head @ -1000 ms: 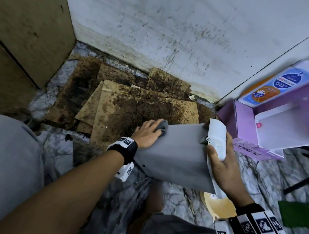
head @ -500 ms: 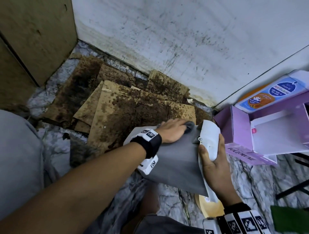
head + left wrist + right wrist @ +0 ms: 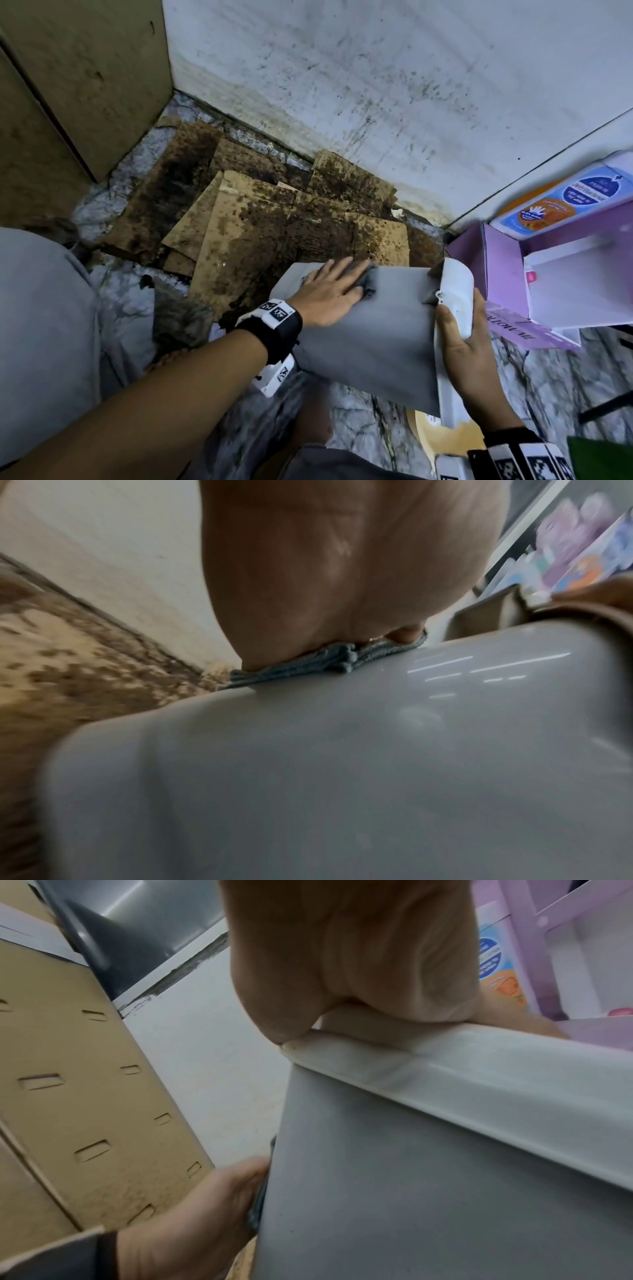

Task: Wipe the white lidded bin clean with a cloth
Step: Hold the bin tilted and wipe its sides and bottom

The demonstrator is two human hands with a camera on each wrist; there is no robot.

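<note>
The white lidded bin (image 3: 383, 335) is tipped on its side above the floor, its grey-white wall facing up. My left hand (image 3: 334, 291) lies flat on that wall with straight fingers, pressing a grey cloth (image 3: 368, 286) against it. In the left wrist view the cloth (image 3: 329, 660) is bunched under the palm (image 3: 342, 569) on the glossy bin wall (image 3: 342, 777). My right hand (image 3: 467, 346) grips the bin's white lid (image 3: 457, 294) and rim. The right wrist view shows the rim (image 3: 445, 1064) clasped under my curled fingers (image 3: 359, 961).
Stained, mouldy cardboard sheets (image 3: 260, 219) cover the marble floor in the corner under a spotted white wall (image 3: 376, 85). A purple shelf (image 3: 534, 274) with a handwash box (image 3: 555, 202) stands at the right. A brown cabinet (image 3: 68, 85) is at the left, my grey-clad knee (image 3: 41, 325) below it.
My left hand slid the cloth right along the bin's wall, then back left to mid-wall, and its fingers now lie flatter. The right hand kept its hold on the lid.
</note>
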